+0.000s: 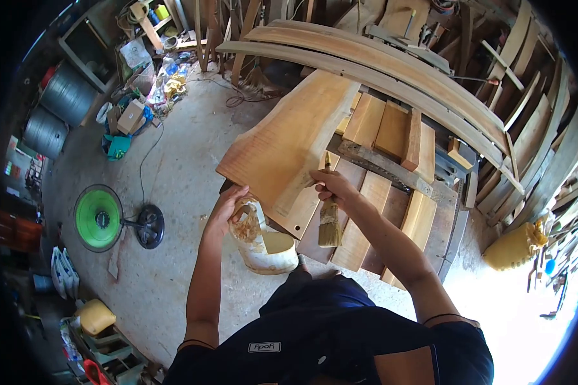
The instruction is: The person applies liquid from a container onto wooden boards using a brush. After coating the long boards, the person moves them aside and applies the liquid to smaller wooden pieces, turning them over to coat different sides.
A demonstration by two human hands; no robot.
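My right hand (334, 190) is closed round the middle of a wide paintbrush (329, 228), its bristles pointing down toward me and its handle tip sticking up past my fingers. The brush is over the near right side of a large wooden slab (295, 135) with a wavy edge. At the slab's near left corner, my left hand (228, 206) grips the upper part of a cut-open white plastic jug (263, 253), smeared with brown stains. The palm side of that hand is partly hidden. A small dark hole shows in the slab's near corner.
Several shorter boards (366, 192) lie beside the slab on the right. Long planks (392, 77) run behind them. A green fan (98, 218) stands on the concrete floor at left, its cable trailing back. Metal drums (67, 93) and a yellow sack (514, 247) are farther out.
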